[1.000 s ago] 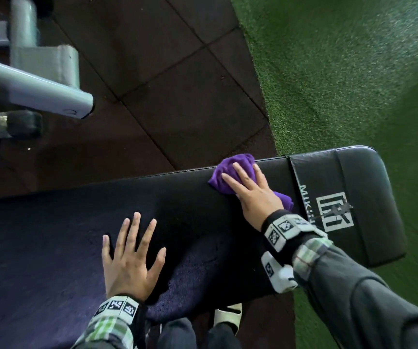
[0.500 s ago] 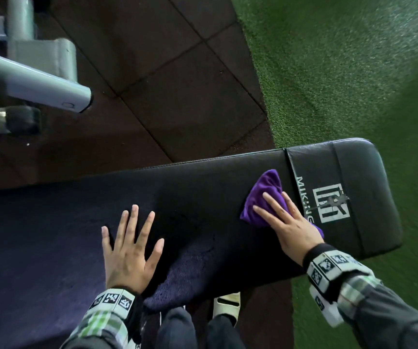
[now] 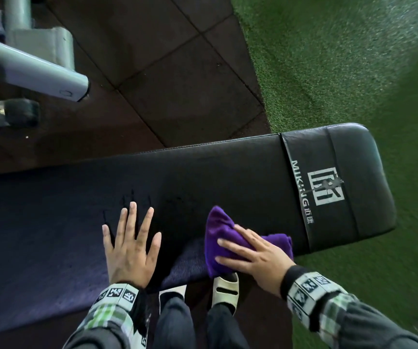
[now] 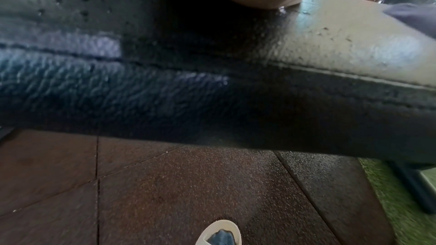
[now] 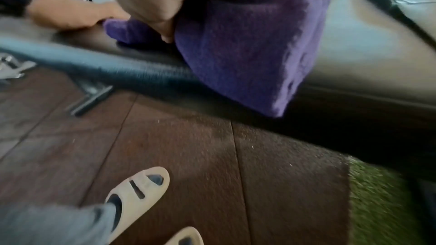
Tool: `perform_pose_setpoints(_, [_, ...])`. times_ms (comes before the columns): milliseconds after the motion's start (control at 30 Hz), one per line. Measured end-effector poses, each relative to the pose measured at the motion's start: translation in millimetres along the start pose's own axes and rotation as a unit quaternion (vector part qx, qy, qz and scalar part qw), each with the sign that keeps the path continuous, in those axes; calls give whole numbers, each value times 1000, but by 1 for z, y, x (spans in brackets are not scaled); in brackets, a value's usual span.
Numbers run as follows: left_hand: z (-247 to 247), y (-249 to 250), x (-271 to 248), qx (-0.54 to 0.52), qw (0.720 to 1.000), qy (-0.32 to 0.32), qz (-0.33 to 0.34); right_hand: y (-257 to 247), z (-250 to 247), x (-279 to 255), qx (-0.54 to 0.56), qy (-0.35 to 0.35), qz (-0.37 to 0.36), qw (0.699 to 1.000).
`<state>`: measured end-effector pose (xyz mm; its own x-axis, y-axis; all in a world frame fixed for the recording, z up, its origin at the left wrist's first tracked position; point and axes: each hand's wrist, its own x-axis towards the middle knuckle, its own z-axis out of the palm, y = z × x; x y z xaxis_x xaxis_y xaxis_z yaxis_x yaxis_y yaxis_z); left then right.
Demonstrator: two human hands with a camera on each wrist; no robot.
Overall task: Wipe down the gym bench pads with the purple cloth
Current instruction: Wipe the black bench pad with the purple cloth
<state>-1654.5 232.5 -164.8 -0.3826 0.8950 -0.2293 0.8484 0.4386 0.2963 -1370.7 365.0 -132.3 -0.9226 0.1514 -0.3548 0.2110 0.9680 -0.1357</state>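
My right hand (image 3: 258, 258) lies flat, fingers nearly straight, pressing the purple cloth (image 3: 224, 233) onto the bench pad (image 3: 228, 172) at its near edge. The cloth is under my fingers (image 3: 230, 244); one corner droops over the pad's side. My left hand (image 3: 130, 248) is splayed flat on the pad just beside, gripping nothing.

Left hand (image 3: 130, 250): bare, no glove. Left wristband (image 3: 118, 295): pale strap bearing black-and-white square code markers, over a black cuff. Left sleeve (image 3: 102, 323): green-and-white plaid under a dark grey outer layer. Right hand (image 3: 258, 258): bare. Right wristband (image 3: 311, 290): same markers, black cuff beside it. Right sleeve (image 3: 338, 318): matching plaid and grey. Trousers (image 3: 175, 323): dark blue-grey. Sandals (image 3: 225, 289): cream, slotted uppers, below the wristbands.
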Motion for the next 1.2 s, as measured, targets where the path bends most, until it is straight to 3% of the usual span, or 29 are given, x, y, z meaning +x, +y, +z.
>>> perform_pose_setpoints(100, [2, -1, 0, 4, 1000, 14, 3, 21, 4, -32, -23, -29, -18, 999])
perform_pose_setpoints(267, [4, -1, 0, 11, 1000, 23, 1, 67, 3, -28, 33, -40, 148, 988])
perform_pose_setpoints(400, [4, -2, -1, 10, 1000, 24, 2, 56, -20, 19, 72, 7, 229, 971])
perform_pose_setpoints(467, [4, -2, -1, 11, 1000, 22, 1, 38, -23, 33, 69, 29, 212, 974])
perform_pose_setpoints(567, [5, -2, -1, 12, 1000, 20, 2, 9, -13, 29, 39, 48, 122, 991])
perform_pose_setpoints(667, [4, -3, -1, 11, 1000, 20, 4, -5, 2, -3, 3, 17, 14, 1000])
perform_pose_setpoints(733, [4, -3, -1, 11, 1000, 21, 5, 3, 8, -27, -23, -18, -18, 999])
perform_pose_setpoints(867, [4, -3, -1, 8, 1000, 22, 8, 39, 16, -49, -10, -25, 70, 997])
perform_pose_setpoints(1033, [4, -2, -1, 10, 1000, 18, 7, 52, -3, -5, 67, 33, 222, 972])
perform_pose_setpoints(1100, [3, -2, -1, 9, 1000, 16, 4, 40, -12, 19, 79, 61, 228, 968])
perform_pose_setpoints(1200, [2, -1, -1, 9, 1000, 11, 2, 9, -8, 35, 76, 75, 170, 980])
